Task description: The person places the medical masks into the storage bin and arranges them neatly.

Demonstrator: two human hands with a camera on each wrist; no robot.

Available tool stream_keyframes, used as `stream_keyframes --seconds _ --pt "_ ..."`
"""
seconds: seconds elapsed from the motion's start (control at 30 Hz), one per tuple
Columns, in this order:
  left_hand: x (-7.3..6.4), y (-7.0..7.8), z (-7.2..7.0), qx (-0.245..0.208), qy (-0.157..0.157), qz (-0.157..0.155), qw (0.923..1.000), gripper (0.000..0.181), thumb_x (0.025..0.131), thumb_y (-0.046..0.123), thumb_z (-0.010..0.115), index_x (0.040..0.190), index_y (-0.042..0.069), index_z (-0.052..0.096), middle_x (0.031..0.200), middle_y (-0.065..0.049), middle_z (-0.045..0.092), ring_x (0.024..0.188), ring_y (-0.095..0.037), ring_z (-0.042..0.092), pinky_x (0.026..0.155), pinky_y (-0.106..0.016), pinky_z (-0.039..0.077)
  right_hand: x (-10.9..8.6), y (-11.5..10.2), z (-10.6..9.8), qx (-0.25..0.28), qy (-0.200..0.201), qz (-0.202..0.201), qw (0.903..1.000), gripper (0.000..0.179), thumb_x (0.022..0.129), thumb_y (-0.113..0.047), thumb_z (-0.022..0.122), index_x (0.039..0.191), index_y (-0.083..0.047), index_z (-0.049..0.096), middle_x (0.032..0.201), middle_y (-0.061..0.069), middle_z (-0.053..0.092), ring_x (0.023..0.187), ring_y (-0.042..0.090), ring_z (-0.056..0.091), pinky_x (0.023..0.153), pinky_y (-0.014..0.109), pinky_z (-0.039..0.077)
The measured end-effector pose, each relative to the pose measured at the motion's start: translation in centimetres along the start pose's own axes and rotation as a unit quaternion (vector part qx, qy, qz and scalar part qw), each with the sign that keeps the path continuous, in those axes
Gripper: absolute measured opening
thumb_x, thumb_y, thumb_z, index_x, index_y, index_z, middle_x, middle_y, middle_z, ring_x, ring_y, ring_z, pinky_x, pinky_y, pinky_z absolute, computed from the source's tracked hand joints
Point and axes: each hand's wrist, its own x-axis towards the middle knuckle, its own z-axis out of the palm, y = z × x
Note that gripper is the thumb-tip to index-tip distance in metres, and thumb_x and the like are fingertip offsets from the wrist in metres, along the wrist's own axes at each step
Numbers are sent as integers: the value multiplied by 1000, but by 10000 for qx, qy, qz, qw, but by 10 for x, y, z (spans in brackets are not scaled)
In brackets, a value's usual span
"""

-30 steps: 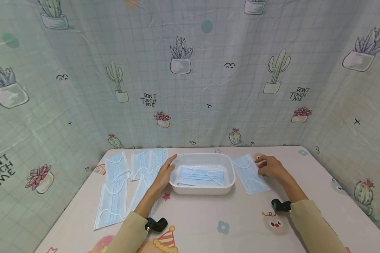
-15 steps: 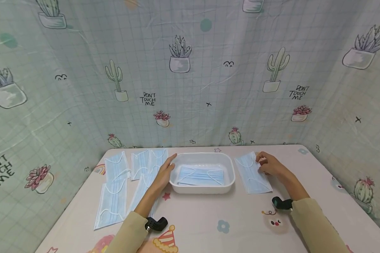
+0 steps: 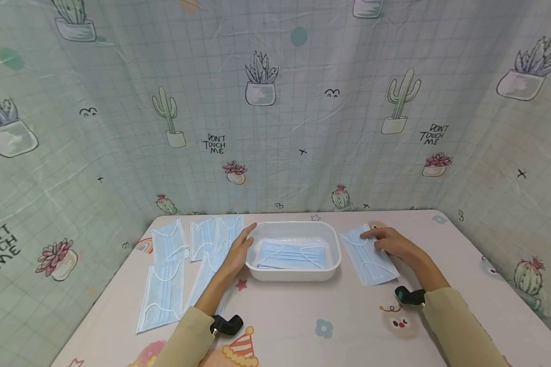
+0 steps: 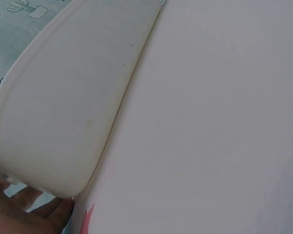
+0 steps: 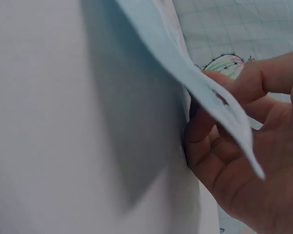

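A white plastic tub point(image 3: 294, 276) stands on the table, with light blue pleated face masks point(image 3: 292, 256) lying flat inside; how many cannot be told. My left hand point(image 3: 235, 256) holds the tub's left side, and in the left wrist view its fingers point(image 4: 51, 209) curl against the tub's lower corner. To the right of the tub, my right hand point(image 3: 396, 243) pinches the right edge of a single blue face mask point(image 3: 367, 257). Seen from the right wrist, this mask point(image 5: 178, 68) is lifted from the tabletop and casts a shadow. Its far ear loop is partly under my fingers.
Several more face masks point(image 3: 165, 293) lie spread and partly overlapping left of the tub, some behind my left forearm. The pale table cover point(image 3: 298, 326) has printed cartoons. Behind the table's far edge hangs a cactus-patterned curtain point(image 3: 298, 122), which also runs along both sides.
My right hand's fingers have shifted left over the mask's upper part. The mask first rose and turned, then its near end swung slightly right and lower. My left hand and the tub stay put.
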Motion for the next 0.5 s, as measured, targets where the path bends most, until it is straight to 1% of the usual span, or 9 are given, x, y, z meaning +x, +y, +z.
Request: stream_keyframes --seconds 0.03,0.07,0.1,0.13,0.17,0.23,0.3,0.4,0.5 --pt "0 0 0 6 0 -3 10000 51 111 29 35 162 31 34 173 -6 24 162 -34 14 128 -64 10 0 0 0 22 -24 46 10000 48 91 -1 57 138 6 61 170 30 4 146 50 25 104 53 44" --pt "0 0 0 17 1 -6 10000 51 111 29 35 162 31 34 172 -7 24 161 -35 14 128 -64 11 0 0 0 42 -32 99 9999 48 91 -3 61 139 5 60 170 30 5 148 52 23 111 61 40" --pt "0 0 0 18 0 0 10000 51 111 28 35 162 31 34 172 -7 24 161 -35 14 128 -64 11 0 0 -1 30 -27 154 9999 50 91 -7 65 140 4 60 170 30 6 151 53 20 116 67 34" --pt "0 0 0 17 -1 19 10000 51 111 28 35 162 30 34 172 -8 24 161 -35 15 128 -64 11 0 0 -1 8 -17 193 9998 54 91 -10 70 142 3 59 170 30 6 152 54 18 119 71 27" --pt "0 0 0 14 0 14 10000 51 111 28 35 162 30 34 172 -7 24 161 -35 15 128 -64 12 0 0 -1 -5 -12 212 9998 58 90 -13 74 143 3 57 170 31 7 152 55 18 119 73 24" --pt "0 0 0 1 3 15 10000 51 111 28 35 162 30 34 172 -7 25 161 -35 15 128 -63 12 0 0 -2 -132 19 181 9997 67 85 -15 81 145 2 55 169 32 8 151 56 20 120 72 23" --pt "0 1 0 -1 -2 30 10000 51 111 28 35 162 29 34 172 -8 25 161 -35 15 128 -64 12 0 1 -1 -205 57 108 9997 74 81 -13 85 147 1 54 169 32 7 151 56 19 120 72 23" --pt "0 1 0 1 -16 38 10000 51 111 28 35 162 29 34 172 -8 25 161 -36 15 128 -64 11 1 2 -1 -322 47 -60 9995 81 77 -10 88 148 3 51 168 33 6 149 58 20 119 73 24" --pt "0 2 0 -3 -30 63 10000 51 111 28 35 162 28 34 172 -8 24 161 -35 15 128 -63 11 2 4 -1 -434 29 -109 9990 85 75 -9 89 149 2 49 168 33 4 150 59 18 119 73 23"
